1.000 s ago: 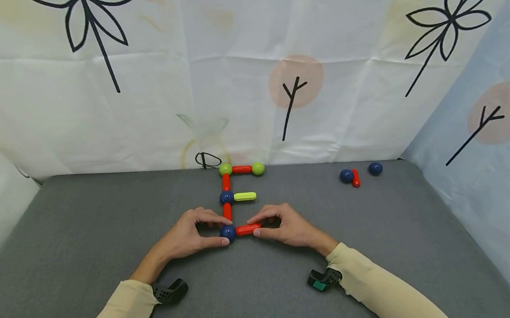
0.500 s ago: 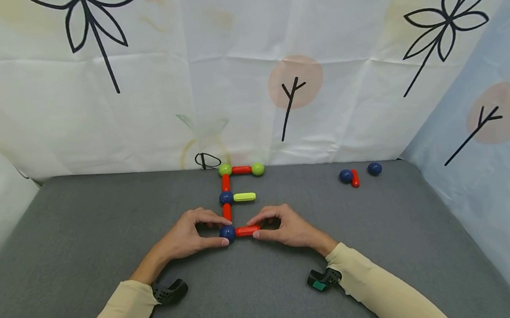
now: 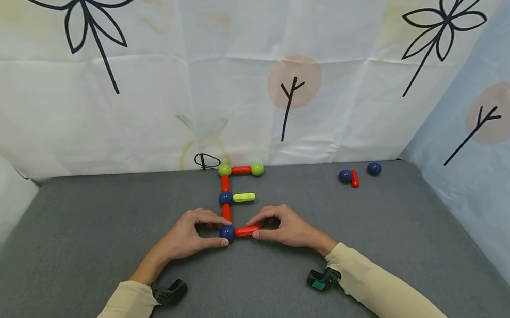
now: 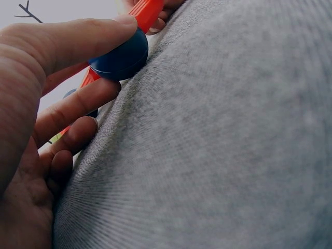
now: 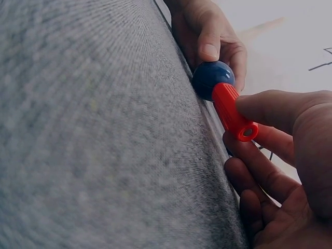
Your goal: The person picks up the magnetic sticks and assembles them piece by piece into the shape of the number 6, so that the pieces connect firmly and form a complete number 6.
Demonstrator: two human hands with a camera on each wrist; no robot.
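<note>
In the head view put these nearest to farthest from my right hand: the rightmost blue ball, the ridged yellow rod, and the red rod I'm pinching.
Nearest to your right hand first:
1. Red rod, in its pinch.
2. Ridged yellow rod, ahead and left.
3. Rightmost blue ball, far right.

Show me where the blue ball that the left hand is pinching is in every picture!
Head: the blue ball is below and left of the middle, at the left hand.
Left wrist: the blue ball is at the upper left, under the thumb.
Right wrist: the blue ball is above and right of the middle.
Shared landmark: the red stick touching it, pinched by the right hand.
</note>
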